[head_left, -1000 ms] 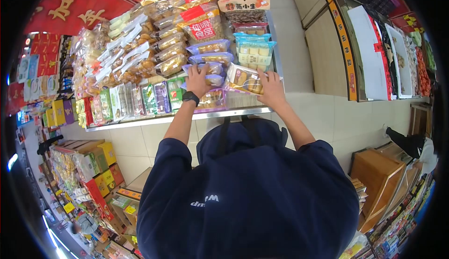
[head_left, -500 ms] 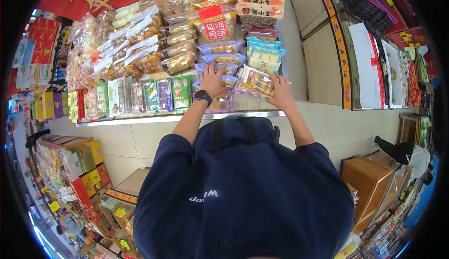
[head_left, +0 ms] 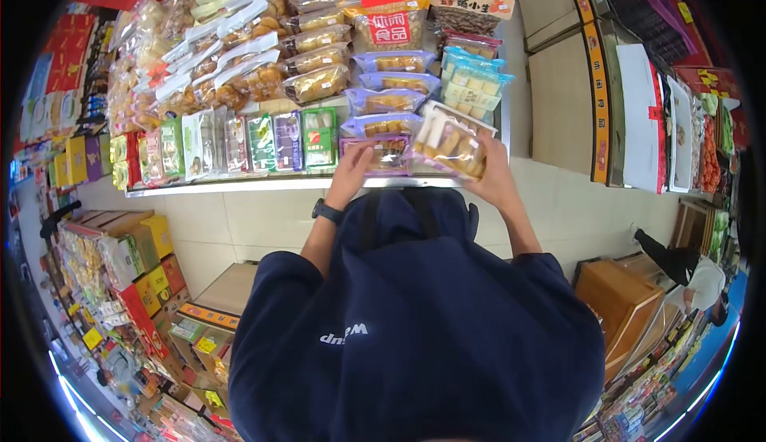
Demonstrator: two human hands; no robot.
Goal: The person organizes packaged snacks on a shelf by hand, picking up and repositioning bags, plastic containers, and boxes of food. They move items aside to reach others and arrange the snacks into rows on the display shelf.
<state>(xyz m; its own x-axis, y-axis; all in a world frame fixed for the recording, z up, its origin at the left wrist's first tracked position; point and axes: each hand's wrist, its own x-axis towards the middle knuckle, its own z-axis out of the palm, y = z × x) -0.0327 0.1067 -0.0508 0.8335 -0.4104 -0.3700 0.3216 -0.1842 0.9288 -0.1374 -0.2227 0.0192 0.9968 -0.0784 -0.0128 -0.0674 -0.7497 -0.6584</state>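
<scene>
In the head view, my right hand (head_left: 493,172) grips the right edge of a clear pack of pastries (head_left: 452,140) with white and purple trim, which sits at a slant at the front right of the display. Beside it, near the metal front edge, lies a purple pack of pastries (head_left: 388,155). My left hand (head_left: 351,172) is closed on the left end of that purple pack; some of its fingers are hidden. Directly behind is a row of purple-edged packs (head_left: 391,103). Light blue packs (head_left: 472,83) stand behind the slanted one.
Green and purple boxed packs (head_left: 321,137) line the front to the left. Bagged pastries (head_left: 247,79) and a large bag with a red label (head_left: 388,27) are farther back. A wooden-sided stand (head_left: 562,115) is at the right, across an aisle. A person (head_left: 700,274) is at far right.
My left hand has come back from the purple-edged row to the front purple pack, which now lies straighter. My right hand has shifted slightly, and the clear pack is tilted more.
</scene>
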